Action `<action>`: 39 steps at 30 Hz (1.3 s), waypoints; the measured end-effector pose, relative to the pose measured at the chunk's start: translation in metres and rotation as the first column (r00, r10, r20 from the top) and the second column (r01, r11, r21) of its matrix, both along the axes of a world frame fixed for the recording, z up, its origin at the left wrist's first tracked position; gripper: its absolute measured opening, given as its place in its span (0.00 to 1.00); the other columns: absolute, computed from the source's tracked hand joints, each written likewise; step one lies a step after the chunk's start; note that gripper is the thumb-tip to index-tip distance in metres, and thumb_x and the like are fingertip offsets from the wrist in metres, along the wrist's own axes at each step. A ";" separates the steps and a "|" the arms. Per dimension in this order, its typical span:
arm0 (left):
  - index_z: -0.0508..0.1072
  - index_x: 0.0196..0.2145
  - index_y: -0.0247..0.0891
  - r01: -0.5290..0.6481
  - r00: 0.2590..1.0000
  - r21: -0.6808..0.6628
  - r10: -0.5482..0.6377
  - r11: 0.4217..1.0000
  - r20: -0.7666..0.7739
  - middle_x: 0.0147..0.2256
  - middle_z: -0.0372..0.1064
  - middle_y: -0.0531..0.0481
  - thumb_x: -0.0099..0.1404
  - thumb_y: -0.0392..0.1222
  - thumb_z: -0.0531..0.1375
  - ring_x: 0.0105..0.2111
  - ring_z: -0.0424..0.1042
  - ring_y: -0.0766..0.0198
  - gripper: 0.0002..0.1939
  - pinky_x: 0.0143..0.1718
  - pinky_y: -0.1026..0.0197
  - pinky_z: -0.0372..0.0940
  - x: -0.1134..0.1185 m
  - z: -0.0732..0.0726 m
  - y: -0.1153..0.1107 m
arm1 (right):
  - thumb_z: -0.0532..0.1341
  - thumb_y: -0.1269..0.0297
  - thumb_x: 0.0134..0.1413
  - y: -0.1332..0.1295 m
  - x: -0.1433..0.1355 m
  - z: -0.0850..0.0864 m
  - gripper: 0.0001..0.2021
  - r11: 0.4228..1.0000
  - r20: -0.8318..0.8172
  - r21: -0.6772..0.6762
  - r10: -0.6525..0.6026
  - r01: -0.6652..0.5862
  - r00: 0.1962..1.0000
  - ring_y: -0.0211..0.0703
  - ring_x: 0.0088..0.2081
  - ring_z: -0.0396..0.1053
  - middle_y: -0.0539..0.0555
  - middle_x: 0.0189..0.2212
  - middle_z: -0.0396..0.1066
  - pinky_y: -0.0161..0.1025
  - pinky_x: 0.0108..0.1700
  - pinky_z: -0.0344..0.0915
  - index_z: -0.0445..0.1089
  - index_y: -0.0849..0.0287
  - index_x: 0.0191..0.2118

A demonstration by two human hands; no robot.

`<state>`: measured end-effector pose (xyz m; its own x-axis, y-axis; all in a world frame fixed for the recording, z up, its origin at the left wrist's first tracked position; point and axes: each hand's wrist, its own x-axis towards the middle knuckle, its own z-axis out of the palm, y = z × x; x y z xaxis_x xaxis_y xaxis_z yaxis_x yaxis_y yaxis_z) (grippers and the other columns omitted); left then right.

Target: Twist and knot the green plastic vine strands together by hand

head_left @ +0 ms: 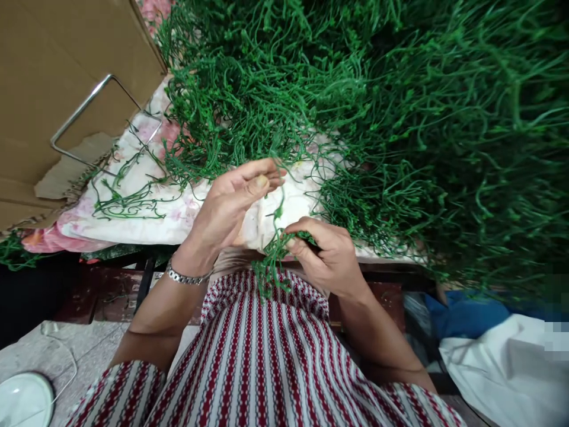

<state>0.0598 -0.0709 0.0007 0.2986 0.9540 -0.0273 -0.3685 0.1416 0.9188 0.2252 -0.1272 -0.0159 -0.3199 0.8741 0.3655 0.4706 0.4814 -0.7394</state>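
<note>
So the right hand (331, 258) has its thumb and fingers pinched down on a small bunch of green stems (272, 261), which hangs over the lap, just in front of the striped shirt (262, 362); the left hand (231, 204) is raised a bit above it, fingers curled loosely toward each other with the thumb tip near the fingertips, and I honestly can't tell if there's a single strand pinched in there or nothing at all.

These stems look like thin plastic sprigs, so my guess is very light, springy and bendy rather than stiff; they probably tangle into each other like crazy and snag when pulled; not fragile in a breakable way, but the little side branches could likely pop off if yanked. Best hold seems to be low on the main stalks where they gather, not out at the wispy tips.

The big heap of green sprigs (400, 118) fills the top and right, resting on a floral cloth (146, 207); a few loose ones lie on the cloth near a cardboard box (53, 71) with a metal wire handle (89, 118) lying against it.

Hard to see: the bottom of the bunch blends into the shirt; the heap runs off the frame; the right palm is turned away; a white plate (22, 400) is cut off at the corner; something at far right is blurred out.
</note>
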 end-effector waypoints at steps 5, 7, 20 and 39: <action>0.74 0.39 0.36 -0.013 0.948 0.055 0.030 0.998 -0.318 0.39 0.71 0.46 0.57 0.44 0.61 0.40 0.69 0.62 0.12 0.45 0.60 0.62 -0.006 -0.021 -0.020 | 0.56 0.70 0.55 0.013 0.008 -0.003 0.03 0.993 0.079 0.048 -0.115 0.111 0.990 0.34 0.28 0.66 0.50 0.27 0.69 0.31 0.33 0.61 0.66 0.61 0.35; 0.74 0.36 0.37 0.047 0.926 0.123 0.003 0.991 -0.378 0.37 0.71 0.47 0.56 0.41 0.62 0.40 0.68 0.62 0.09 0.44 0.62 0.61 -0.005 -0.025 -0.028 | 0.56 0.70 0.55 0.016 0.006 -0.004 0.03 0.993 0.082 0.046 -0.111 0.108 0.990 0.34 0.29 0.66 0.51 0.27 0.69 0.31 0.33 0.61 0.66 0.61 0.35; 0.69 0.26 0.35 0.039 0.972 -0.028 -0.045 0.999 -0.233 0.25 0.62 0.53 0.56 0.37 0.60 0.22 0.58 0.70 0.04 0.23 0.68 0.55 -0.001 -0.030 -0.031 | 0.54 0.71 0.57 0.020 0.007 -0.008 0.05 0.995 0.009 -0.017 0.095 -0.095 0.995 0.35 0.32 0.67 0.53 0.30 0.70 0.31 0.35 0.61 0.67 0.61 0.36; 0.70 0.29 0.37 0.074 0.877 0.402 0.132 0.913 -0.461 0.26 0.65 0.50 0.60 0.34 0.55 0.28 0.64 0.65 0.04 0.31 0.64 0.59 0.001 -0.031 -0.043 | 0.60 0.55 0.52 0.013 0.003 -0.019 0.14 0.906 -0.155 -0.403 0.071 -0.129 0.985 0.31 0.23 0.56 0.45 0.20 0.59 0.29 0.25 0.52 0.63 0.62 0.27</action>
